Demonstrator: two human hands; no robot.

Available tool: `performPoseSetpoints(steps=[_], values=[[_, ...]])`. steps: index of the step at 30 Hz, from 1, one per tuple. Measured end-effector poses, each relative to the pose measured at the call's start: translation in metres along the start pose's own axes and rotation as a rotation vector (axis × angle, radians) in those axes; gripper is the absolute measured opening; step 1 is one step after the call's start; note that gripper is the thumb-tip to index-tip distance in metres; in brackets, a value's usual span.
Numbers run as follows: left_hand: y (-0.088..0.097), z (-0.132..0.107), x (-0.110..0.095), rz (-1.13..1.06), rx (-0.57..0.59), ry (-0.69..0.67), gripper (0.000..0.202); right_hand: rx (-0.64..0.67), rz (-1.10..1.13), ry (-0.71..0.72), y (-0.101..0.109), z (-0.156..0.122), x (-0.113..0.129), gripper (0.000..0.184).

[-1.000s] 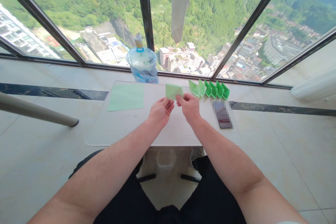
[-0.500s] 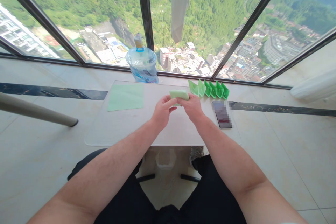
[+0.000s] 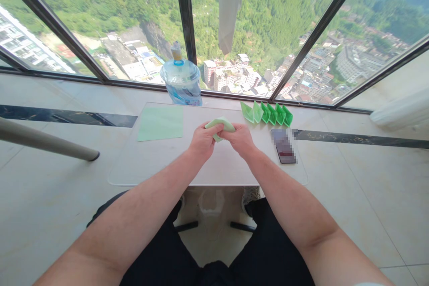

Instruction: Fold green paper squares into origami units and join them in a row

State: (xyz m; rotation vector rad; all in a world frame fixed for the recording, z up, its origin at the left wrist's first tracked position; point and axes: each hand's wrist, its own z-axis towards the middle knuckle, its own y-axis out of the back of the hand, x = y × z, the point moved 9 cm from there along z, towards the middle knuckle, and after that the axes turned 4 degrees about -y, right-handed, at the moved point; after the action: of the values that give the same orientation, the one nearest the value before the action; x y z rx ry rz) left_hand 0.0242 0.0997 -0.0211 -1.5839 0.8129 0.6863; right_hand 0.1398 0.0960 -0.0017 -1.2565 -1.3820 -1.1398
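A pale green piece of folded paper (image 3: pixel 219 121) is held between my two hands above the middle of the low white table (image 3: pixel 161 165). My left hand (image 3: pixel 202 140) grips its left side, thumb on top. On the right side, my right hand (image 3: pixel 240 137) pinches it the same way, the thumbs close together. Parts of the paper and several fingertips are hidden under the hands. Flat on the table's left lies a pale green paper sheet (image 3: pixel 160 124). Several folded green paper boats (image 3: pixel 268 114) stand in a row at the far right edge.
A phone (image 3: pixel 285 149) rests at the table's right side. Behind the table, a large clear water jug (image 3: pixel 181 81) stands by the window. A grey-brown pole (image 3: pixel 50 140) reaches in from the left over the tiled floor.
The folded paper has moved slightly left and tilted; it now appears as a pointed shape rather than a flat strip. Both hands shifted a little left with it.
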Motion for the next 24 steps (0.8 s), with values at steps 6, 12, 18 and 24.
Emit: performPoseSetpoints(steps=[6,12,18,24], values=[[-0.002,0.008,-0.016,0.328,0.177,0.000,0.025,0.046,-0.015,-0.012,0.001,0.000,0.000,0.025],[-0.001,0.015,-0.045,0.623,0.298,-0.098,0.025,0.072,-0.021,-0.071,0.004,0.000,-0.004,0.025],[0.003,0.017,-0.052,0.630,0.295,-0.115,0.027,0.042,-0.060,-0.059,0.012,0.003,-0.005,0.024],[0.002,0.016,-0.044,0.619,0.330,-0.089,0.026,0.075,-0.048,-0.002,0.008,0.002,-0.003,0.025]])
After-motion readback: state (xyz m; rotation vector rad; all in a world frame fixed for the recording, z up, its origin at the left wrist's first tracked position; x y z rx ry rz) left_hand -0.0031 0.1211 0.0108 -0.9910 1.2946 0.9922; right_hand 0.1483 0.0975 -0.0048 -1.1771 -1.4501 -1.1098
